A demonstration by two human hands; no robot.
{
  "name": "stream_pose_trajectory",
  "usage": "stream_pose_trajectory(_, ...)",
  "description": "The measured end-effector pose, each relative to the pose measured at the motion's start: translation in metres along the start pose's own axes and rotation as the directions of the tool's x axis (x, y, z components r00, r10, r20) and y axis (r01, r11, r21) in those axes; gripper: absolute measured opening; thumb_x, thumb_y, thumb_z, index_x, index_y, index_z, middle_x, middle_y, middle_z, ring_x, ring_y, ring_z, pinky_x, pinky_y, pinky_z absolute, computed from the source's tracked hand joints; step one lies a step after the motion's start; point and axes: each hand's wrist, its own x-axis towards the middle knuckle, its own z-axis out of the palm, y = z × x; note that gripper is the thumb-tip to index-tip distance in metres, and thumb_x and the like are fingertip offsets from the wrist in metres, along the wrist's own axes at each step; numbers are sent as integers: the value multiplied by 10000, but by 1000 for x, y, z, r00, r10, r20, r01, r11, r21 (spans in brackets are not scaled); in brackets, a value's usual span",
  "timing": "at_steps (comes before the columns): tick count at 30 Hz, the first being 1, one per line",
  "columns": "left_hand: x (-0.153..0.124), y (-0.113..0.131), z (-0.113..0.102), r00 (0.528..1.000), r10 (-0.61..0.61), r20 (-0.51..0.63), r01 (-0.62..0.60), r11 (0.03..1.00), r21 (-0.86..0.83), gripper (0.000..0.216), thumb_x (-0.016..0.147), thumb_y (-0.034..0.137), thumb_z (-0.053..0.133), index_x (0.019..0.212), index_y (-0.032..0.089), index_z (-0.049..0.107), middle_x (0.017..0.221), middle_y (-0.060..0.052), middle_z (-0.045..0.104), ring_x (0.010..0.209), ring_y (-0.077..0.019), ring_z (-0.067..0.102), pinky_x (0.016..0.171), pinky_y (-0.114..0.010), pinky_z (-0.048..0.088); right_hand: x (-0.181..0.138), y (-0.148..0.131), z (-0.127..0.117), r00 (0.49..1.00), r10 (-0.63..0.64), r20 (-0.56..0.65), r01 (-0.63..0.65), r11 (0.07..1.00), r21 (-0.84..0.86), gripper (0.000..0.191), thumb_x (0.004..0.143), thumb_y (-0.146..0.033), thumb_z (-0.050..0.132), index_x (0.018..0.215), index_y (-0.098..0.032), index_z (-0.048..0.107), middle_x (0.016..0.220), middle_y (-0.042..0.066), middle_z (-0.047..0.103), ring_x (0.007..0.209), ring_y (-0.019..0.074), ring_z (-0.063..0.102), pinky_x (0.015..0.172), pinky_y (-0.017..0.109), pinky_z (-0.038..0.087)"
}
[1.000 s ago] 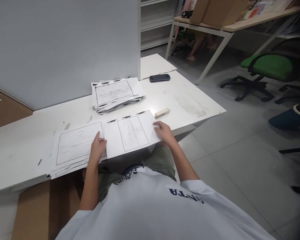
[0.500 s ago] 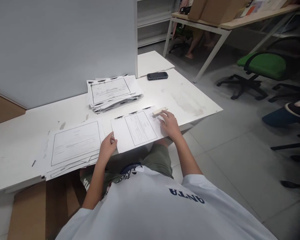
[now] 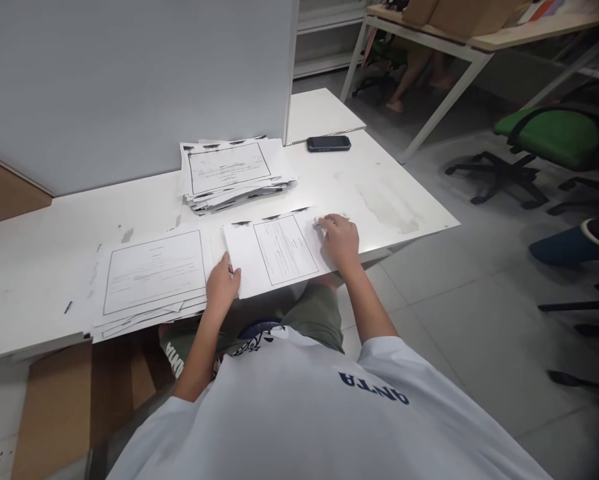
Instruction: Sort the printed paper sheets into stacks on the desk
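A printed sheet of paper (image 3: 285, 250) with a framed block of text lies in front of me, near the table's front edge. My left hand (image 3: 222, 285) is closed at its left edge, thumb and fingers on the paper's border. My right hand (image 3: 341, 241) has its fingers bent over a small pale bar at the sheet's right end. Most of that bar is hidden under the hand, so its kind does not show. To the left lies a pile of printed sheets (image 3: 154, 270). Behind is a thicker paper stack (image 3: 229, 167) with dark-marked edges.
A black phone (image 3: 328, 143) lies near the far edge of the white table (image 3: 379, 173). A grey partition (image 3: 129, 80) rises behind the stacks. Cardboard (image 3: 54, 407) stands below on the left. A green chair (image 3: 549, 133) and another person's legs (image 3: 409, 77) are farther off.
My right hand has closed over the pale bar, which showed more before. My left hand has shifted slightly along the sheet's left edge. The view has moved a little.
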Motion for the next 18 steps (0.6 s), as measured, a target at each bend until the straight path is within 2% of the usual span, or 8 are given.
stream_pose_trajectory(4, -1, 3, -3, 999, 23, 27, -24, 1000, 14, 276, 862, 223, 545, 1135, 203, 583, 816, -25, 578, 736, -201, 554, 645, -280, 377, 3, 5, 3, 999, 35, -12, -35, 999, 41, 424, 829, -54, 397, 1096, -191, 697, 1159, 130, 625, 1069, 283, 529, 901, 426, 389)
stream_pose_trajectory(8, 0, 5, -4, 999, 4, 32, -5, 999, 48, 154, 851, 226, 547, 1000, 214, 581, 781, -13, 552, 702, -189, 527, 607, -280, 329, 1, 7, 8, 998, 56, -34, -54, 997, 57, 413, 836, -59, 382, 1064, -189, 701, 1098, 127, 623, 1047, 280, 514, 866, 411, 399)
stream_pose_trajectory(15, -1, 7, -3, 1000, -5, 27, 3, 996, 86, 82, 858, 225, 529, 936, 222, 553, 774, -3, 538, 701, -178, 520, 579, -272, 312, -6, -3, 17, 988, 145, -58, -145, 989, 18, 419, 805, -45, 400, 1090, -194, 667, 1136, 123, 589, 1036, 274, 475, 818, 393, 386)
stream_pose_trajectory(18, -3, 4, -2, 1000, 4, 11, -4, 997, 78, 168, 852, 211, 535, 1012, 220, 584, 778, 0, 543, 708, -179, 529, 598, -277, 346, -6, -9, 19, 983, 177, -51, -179, 983, -30, 395, 806, -47, 408, 1078, -178, 662, 1100, 134, 572, 1018, 275, 463, 805, 392, 374)
